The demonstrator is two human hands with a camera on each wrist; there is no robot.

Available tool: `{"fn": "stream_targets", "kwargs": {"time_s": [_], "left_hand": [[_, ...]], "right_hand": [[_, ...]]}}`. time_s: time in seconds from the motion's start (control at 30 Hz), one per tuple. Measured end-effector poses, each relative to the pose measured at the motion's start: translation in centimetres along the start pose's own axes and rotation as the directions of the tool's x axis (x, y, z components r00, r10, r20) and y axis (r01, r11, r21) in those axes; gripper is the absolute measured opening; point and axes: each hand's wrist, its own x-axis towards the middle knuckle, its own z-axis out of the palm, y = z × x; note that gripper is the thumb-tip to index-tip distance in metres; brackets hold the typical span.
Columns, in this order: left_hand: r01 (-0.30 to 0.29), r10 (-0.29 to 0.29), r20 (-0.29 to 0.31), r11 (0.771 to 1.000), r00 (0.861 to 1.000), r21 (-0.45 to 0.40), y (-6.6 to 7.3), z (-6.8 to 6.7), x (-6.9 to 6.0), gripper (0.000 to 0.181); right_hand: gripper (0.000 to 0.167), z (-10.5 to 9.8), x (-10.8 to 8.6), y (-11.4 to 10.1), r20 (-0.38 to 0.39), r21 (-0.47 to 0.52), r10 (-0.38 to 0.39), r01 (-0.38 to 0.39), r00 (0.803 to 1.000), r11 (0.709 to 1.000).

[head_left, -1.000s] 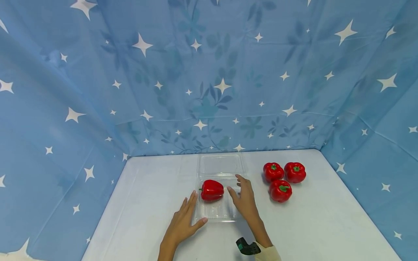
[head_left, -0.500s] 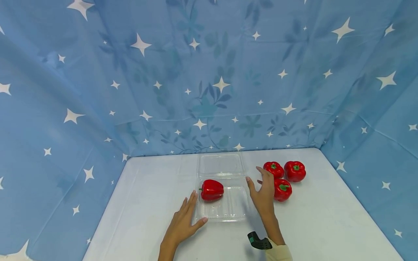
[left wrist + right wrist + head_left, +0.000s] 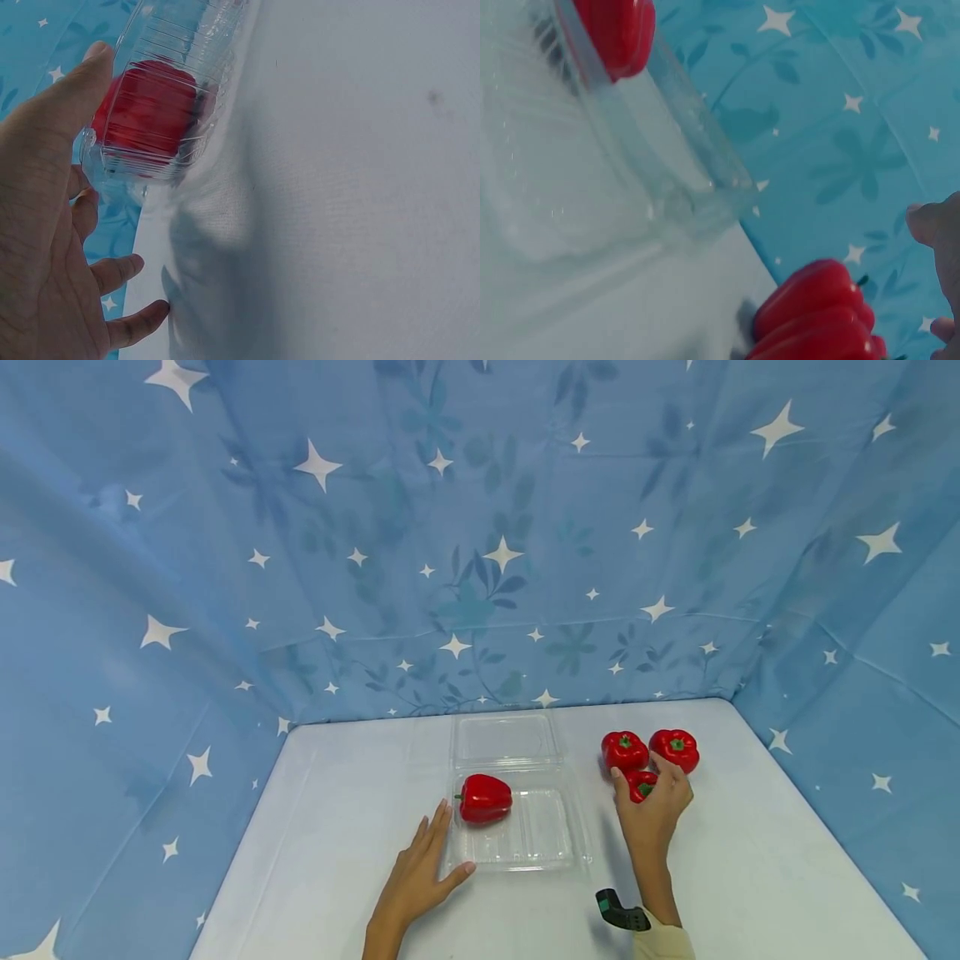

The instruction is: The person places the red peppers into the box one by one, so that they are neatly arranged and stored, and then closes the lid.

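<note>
A clear plastic clamshell container (image 3: pixel 543 818) lies with its lid (image 3: pixel 506 739) laid back. One red bell pepper (image 3: pixel 485 799) rests on its side in the container's left half, also visible through the wall in the left wrist view. My left hand (image 3: pixel 420 868) is spread at the container's left front corner; whether it presses on the wall is hard to tell. My right hand (image 3: pixel 654 806) is over the nearest loose bell pepper (image 3: pixel 640 785), thumb to its left and fingers to its right. In the right wrist view, thumb and fingers look apart, with no pepper between them.
Two other red bell peppers, one on the left (image 3: pixel 624 750) and one on the right (image 3: pixel 675 750), sit just behind the right hand. A white cloth covers the table (image 3: pixel 352 793). A blue star-patterned curtain (image 3: pixel 420 552) stands along the back and sides.
My right hand has moved right from above the container to the nearest loose pepper. The left hand has stayed at the container's corner. The pepper in the container has not moved.
</note>
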Motion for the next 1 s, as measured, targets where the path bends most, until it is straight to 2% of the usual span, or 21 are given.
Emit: {"fn": "stream_targets", "kwargs": {"time_s": [0.17, 0.33, 0.6, 0.83, 1.0], "left_hand": [[0.021, -0.021, 0.015, 1.0, 1.0, -0.003, -0.1, 0.0, -0.3, 0.09], [0.022, -0.022, 0.019, 1.0, 1.0, -0.01, 0.0, -0.2, -0.4, 0.09], [0.012, -0.012, 0.012, 1.0, 1.0, -0.019, 0.1, -0.5, -0.1, 0.089], [0.013, -0.013, 0.013, 1.0, 1.0, -0.02, 0.2, -0.5, -0.1, 0.089], [0.015, -0.015, 0.016, 1.0, 1.0, -0.021, 0.3, -0.5, 0.0, 0.089]], "right_hand": [[0.085, -0.5, -0.1, 1.2, 0.069, -0.04, 0.164, -0.162, 0.984, 0.986], [0.094, -0.5, -0.2, 2.1, 0.13, -0.059, 0.243, -0.237, 0.961, 0.97], [0.095, -0.3, -0.1, 3.4, 0.2, -0.027, 0.268, -0.268, 0.942, 0.963], [0.089, -0.5, -0.3, 4.3, 0.245, -0.026, 0.237, -0.238, 0.94, 0.971], [0.091, -0.7, -0.4, 4.3, 0.258, -0.023, 0.252, -0.255, 0.933, 0.967]]}}
